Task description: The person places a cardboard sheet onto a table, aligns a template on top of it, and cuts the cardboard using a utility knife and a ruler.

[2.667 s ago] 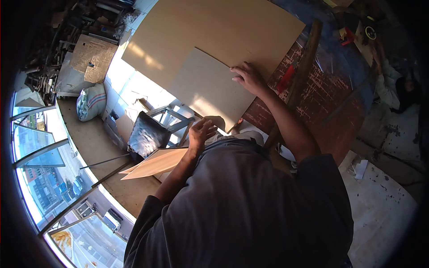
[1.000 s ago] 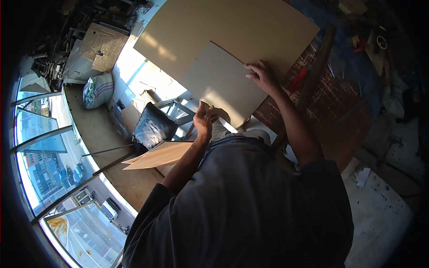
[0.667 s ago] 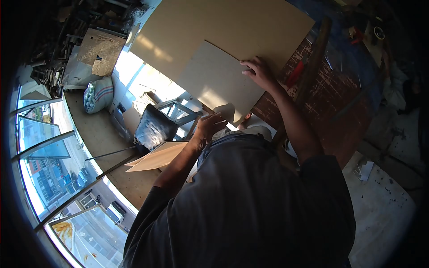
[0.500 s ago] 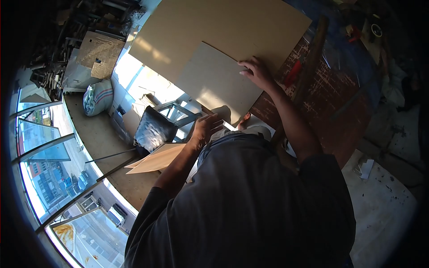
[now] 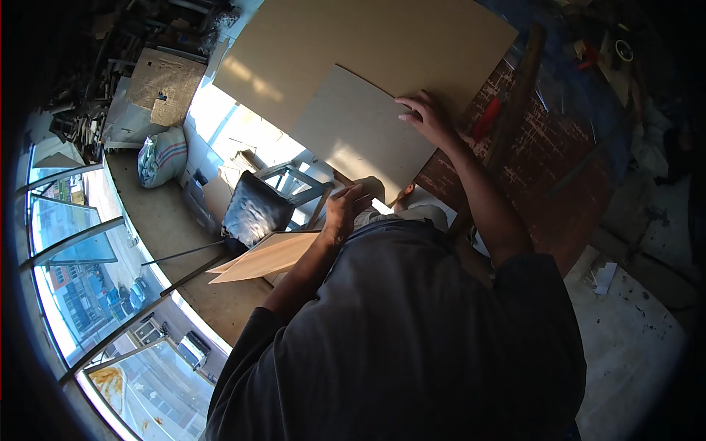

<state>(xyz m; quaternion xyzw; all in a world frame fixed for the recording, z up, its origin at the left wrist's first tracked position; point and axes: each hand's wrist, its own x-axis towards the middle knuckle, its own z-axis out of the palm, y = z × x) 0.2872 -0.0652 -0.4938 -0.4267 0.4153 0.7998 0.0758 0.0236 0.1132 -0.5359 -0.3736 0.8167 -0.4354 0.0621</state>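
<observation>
My right hand point(image 5: 428, 119) rests with spread fingers at the upper right edge of a smaller grey-beige sheet point(image 5: 353, 121), which lies over a large tan sheet point(image 5: 368, 44). My left hand point(image 5: 343, 209) is held above my lap near the lower edge of the grey-beige sheet, its fingers partly curled and apart, with nothing visible in them. Beside my left forearm are thin wood-coloured panels point(image 5: 268, 259). A dark shiny cushion point(image 5: 254, 211) sits left of my left hand.
A red-brown worn surface point(image 5: 529, 154) extends right of the sheets, crossed by a wooden bar point(image 5: 518, 95), with a red object point(image 5: 485, 120) beside it. A striped sack point(image 5: 163, 156), a metal frame point(image 5: 298, 184) and windows point(image 5: 81, 264) are to the left.
My left hand has risen, dipped back down and shifted slightly near my lap. My right hand stays at the sheet's edge. The whole view has shifted a little.
</observation>
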